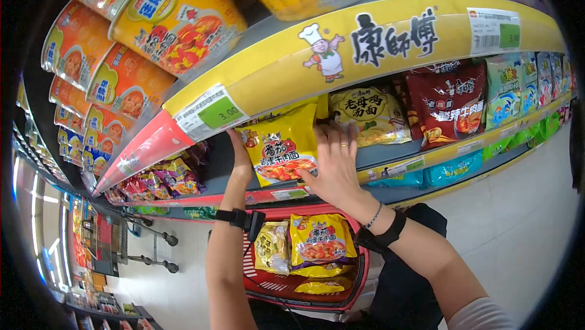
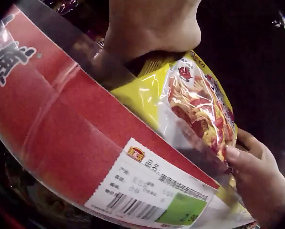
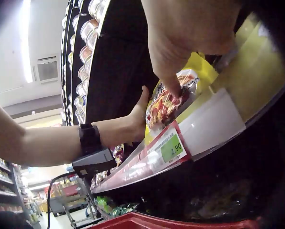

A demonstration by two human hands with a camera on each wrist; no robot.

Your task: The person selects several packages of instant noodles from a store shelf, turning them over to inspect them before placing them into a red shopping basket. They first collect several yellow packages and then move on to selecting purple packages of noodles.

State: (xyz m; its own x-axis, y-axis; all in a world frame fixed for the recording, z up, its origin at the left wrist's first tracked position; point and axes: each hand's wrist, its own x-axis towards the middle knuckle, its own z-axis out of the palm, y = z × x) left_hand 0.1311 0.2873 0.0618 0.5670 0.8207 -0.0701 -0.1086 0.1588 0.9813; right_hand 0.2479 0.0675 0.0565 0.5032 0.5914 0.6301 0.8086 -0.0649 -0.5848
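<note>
A yellow instant noodle packet (image 1: 278, 147) stands at the shelf's front, its printed face toward me, between my two hands. My left hand (image 1: 240, 160) lies along its left side, thumb upright in the right wrist view; its other fingers are partly hidden by the packet. On the other side, my right hand (image 1: 337, 168) holds the right edge, with the thumb (image 2: 234, 153) on the printed front and fingers behind. More yellow packaging shows behind this packet. A pale yellow noodle packet (image 1: 369, 117) lies just right of my right hand.
Below the shelf is a red basket (image 1: 361, 269) with several noodle packets. The yellow shelf strip (image 1: 268, 65) overhangs the hands. Cup noodles (image 1: 131, 89) are stacked at the left, dark red packets (image 1: 448, 104) stand to the right. A wheeled cart (image 1: 155, 248) is on the floor.
</note>
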